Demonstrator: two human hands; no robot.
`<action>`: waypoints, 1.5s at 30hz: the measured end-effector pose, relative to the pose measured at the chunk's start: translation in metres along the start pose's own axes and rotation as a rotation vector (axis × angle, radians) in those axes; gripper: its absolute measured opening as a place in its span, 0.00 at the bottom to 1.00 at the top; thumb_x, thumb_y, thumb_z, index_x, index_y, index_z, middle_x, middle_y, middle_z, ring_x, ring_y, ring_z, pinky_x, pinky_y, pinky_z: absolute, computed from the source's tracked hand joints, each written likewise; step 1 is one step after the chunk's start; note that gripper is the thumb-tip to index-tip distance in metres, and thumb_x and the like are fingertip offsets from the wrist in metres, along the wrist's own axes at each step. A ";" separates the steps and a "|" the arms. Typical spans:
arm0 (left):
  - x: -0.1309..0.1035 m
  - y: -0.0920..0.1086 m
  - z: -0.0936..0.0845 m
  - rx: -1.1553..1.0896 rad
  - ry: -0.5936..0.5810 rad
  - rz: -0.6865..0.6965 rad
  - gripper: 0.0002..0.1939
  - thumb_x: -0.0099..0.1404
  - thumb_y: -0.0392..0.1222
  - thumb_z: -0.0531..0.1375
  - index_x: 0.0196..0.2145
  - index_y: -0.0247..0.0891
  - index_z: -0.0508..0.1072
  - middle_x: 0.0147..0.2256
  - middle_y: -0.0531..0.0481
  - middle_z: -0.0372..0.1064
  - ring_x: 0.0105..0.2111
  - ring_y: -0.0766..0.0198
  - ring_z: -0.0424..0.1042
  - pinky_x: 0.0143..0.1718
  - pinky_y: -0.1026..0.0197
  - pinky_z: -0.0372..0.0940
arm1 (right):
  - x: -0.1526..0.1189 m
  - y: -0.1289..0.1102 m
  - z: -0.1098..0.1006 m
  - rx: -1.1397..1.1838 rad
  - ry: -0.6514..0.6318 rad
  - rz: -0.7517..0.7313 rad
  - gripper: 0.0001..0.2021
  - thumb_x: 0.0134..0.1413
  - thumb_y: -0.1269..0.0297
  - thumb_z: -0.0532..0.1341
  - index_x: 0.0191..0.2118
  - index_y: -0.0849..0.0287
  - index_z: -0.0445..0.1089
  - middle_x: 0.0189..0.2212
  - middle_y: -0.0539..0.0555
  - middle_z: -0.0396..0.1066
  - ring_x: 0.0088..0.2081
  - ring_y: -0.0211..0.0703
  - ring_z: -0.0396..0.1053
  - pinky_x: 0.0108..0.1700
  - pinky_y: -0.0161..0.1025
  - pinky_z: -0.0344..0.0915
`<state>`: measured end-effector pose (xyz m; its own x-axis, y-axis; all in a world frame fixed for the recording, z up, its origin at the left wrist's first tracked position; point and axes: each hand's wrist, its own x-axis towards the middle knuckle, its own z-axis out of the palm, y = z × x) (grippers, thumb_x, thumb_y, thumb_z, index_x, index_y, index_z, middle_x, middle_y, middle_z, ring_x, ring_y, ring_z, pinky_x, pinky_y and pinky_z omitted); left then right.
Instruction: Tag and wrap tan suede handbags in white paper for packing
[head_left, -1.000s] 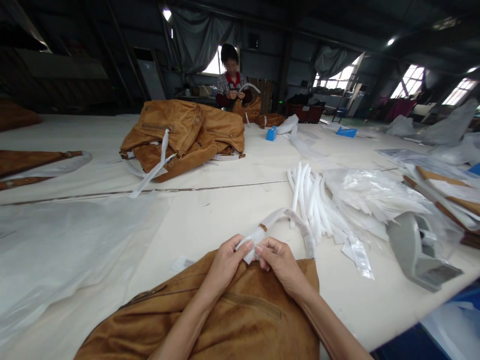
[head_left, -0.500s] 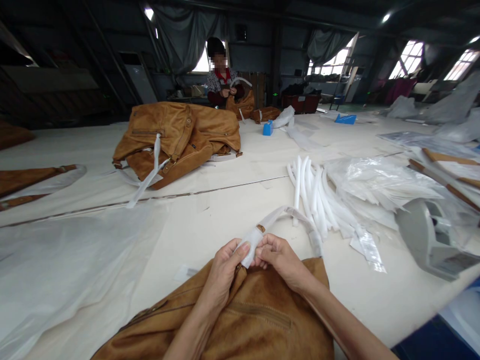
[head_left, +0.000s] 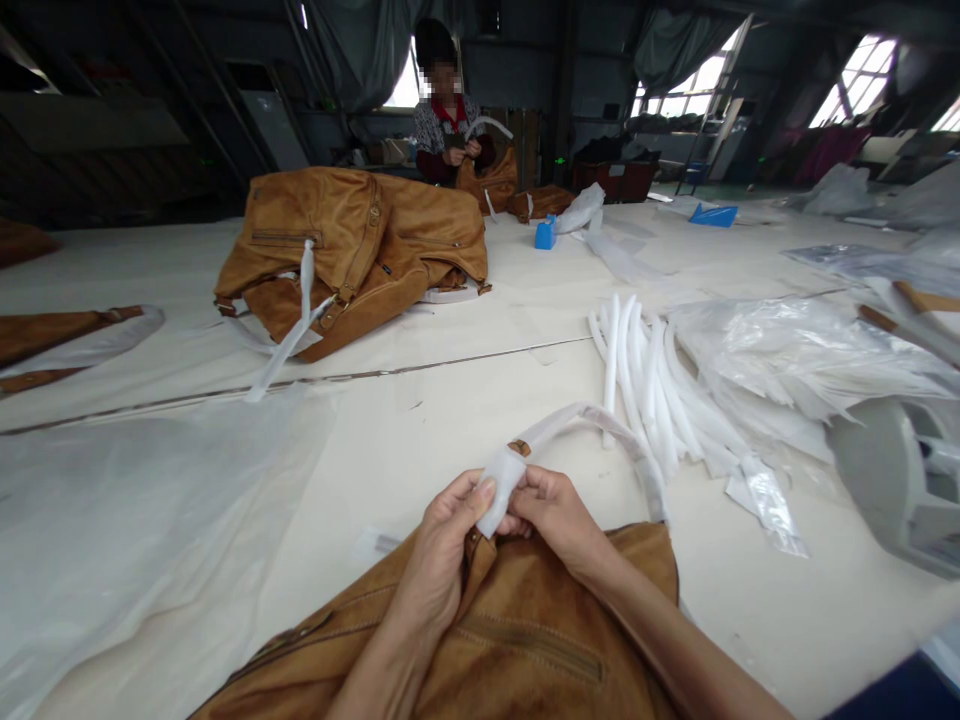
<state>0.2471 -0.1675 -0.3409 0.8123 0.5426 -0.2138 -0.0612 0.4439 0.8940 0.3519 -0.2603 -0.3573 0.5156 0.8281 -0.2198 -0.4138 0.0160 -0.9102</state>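
A brown suede-like handbag point(head_left: 540, 620) with a zip pocket lies in front of me at the table's near side. Its handle point(head_left: 600, 418) arches up, wrapped in white translucent sheeting. Near the handle's left base, my left hand point(head_left: 450, 520) pinches a white foam wrap point(head_left: 501, 485), thumb on top. My right hand point(head_left: 551, 510) is closed at the wrap's right edge, its fingertips pressed against it and partly hidden. A bit of brown strap shows just above the wrap.
White foam tubes point(head_left: 637, 380) and a stack of clear plastic bags point(head_left: 795, 350) lie to the right, by a grey tape dispenser point(head_left: 892, 480). Plastic sheeting point(head_left: 150, 520) covers the left. More brown bags point(head_left: 352, 260) lie farther back, where a co-worker point(head_left: 450, 130) handles another.
The view has tilted down and shifted slightly. Both hands stay on the wrap at the handle base, and the wrap now looks folded more closely around it.
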 end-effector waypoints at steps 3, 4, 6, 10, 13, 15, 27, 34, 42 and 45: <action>0.001 0.004 -0.006 -0.083 0.093 0.004 0.15 0.57 0.50 0.68 0.25 0.35 0.72 0.19 0.52 0.64 0.25 0.64 0.66 0.32 0.65 0.63 | -0.003 0.003 -0.007 0.061 0.032 0.020 0.12 0.46 0.57 0.67 0.29 0.62 0.71 0.20 0.49 0.70 0.22 0.33 0.62 0.27 0.32 0.57; 0.001 0.005 -0.009 -0.102 0.110 0.005 0.15 0.55 0.49 0.69 0.24 0.35 0.72 0.18 0.53 0.63 0.24 0.65 0.66 0.32 0.65 0.64 | -0.004 0.003 -0.009 0.086 0.044 0.013 0.11 0.46 0.58 0.67 0.30 0.62 0.72 0.21 0.49 0.70 0.23 0.33 0.62 0.28 0.32 0.57; 0.002 0.005 -0.013 -0.144 0.124 0.003 0.15 0.54 0.47 0.70 0.24 0.34 0.72 0.18 0.54 0.61 0.23 0.66 0.65 0.32 0.65 0.65 | -0.007 0.002 -0.010 0.104 0.053 -0.010 0.12 0.45 0.57 0.68 0.31 0.61 0.73 0.23 0.49 0.71 0.24 0.33 0.62 0.28 0.32 0.57; 0.002 0.007 -0.017 -0.296 0.137 -0.066 0.13 0.55 0.44 0.69 0.33 0.31 0.76 0.19 0.55 0.60 0.24 0.66 0.66 0.31 0.65 0.67 | -0.011 -0.007 -0.003 0.000 0.049 -0.062 0.13 0.45 0.55 0.68 0.33 0.59 0.74 0.24 0.49 0.71 0.25 0.35 0.63 0.28 0.33 0.57; 0.001 0.011 -0.016 -0.402 0.160 -0.140 0.12 0.60 0.40 0.66 0.38 0.29 0.76 0.20 0.56 0.60 0.24 0.67 0.68 0.29 0.66 0.68 | -0.012 -0.014 0.006 -0.077 0.012 -0.090 0.14 0.47 0.54 0.66 0.35 0.58 0.75 0.23 0.47 0.69 0.25 0.35 0.62 0.29 0.34 0.58; 0.000 0.014 -0.016 -0.444 0.169 -0.164 0.10 0.62 0.39 0.64 0.38 0.28 0.75 0.20 0.56 0.59 0.24 0.68 0.68 0.29 0.66 0.68 | -0.011 -0.017 0.011 -0.104 -0.026 -0.116 0.14 0.49 0.53 0.65 0.37 0.59 0.75 0.24 0.48 0.70 0.26 0.35 0.61 0.31 0.34 0.58; -0.002 0.003 -0.006 -0.128 0.128 0.138 0.12 0.59 0.47 0.67 0.30 0.35 0.74 0.22 0.54 0.64 0.24 0.68 0.62 0.29 0.67 0.63 | -0.007 -0.016 0.026 -0.088 -0.028 -0.211 0.15 0.55 0.52 0.63 0.28 0.59 0.70 0.25 0.50 0.71 0.31 0.40 0.68 0.37 0.36 0.65; -0.003 -0.012 -0.004 0.197 0.098 0.246 0.17 0.66 0.49 0.60 0.49 0.37 0.73 0.38 0.50 0.73 0.36 0.61 0.69 0.39 0.65 0.64 | -0.009 -0.015 0.027 -0.189 0.029 -0.177 0.17 0.55 0.50 0.61 0.29 0.61 0.66 0.23 0.46 0.61 0.26 0.34 0.57 0.29 0.33 0.56; -0.003 -0.005 -0.001 0.312 0.010 0.287 0.16 0.66 0.44 0.55 0.48 0.38 0.76 0.41 0.51 0.74 0.40 0.58 0.69 0.44 0.63 0.63 | 0.003 0.009 0.023 -0.292 0.219 -0.219 0.18 0.54 0.46 0.57 0.30 0.59 0.63 0.24 0.46 0.59 0.28 0.37 0.56 0.31 0.35 0.56; 0.001 -0.005 -0.002 0.239 -0.034 0.253 0.18 0.64 0.44 0.57 0.49 0.36 0.74 0.38 0.50 0.74 0.35 0.59 0.68 0.38 0.63 0.63 | 0.007 0.002 0.019 -0.284 0.141 -0.189 0.21 0.52 0.43 0.58 0.29 0.59 0.64 0.21 0.45 0.58 0.25 0.36 0.56 0.29 0.35 0.55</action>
<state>0.2472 -0.1680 -0.3462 0.8080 0.5881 0.0364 -0.1288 0.1161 0.9848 0.3403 -0.2434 -0.3535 0.6698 0.7395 -0.0669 -0.0868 -0.0115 -0.9962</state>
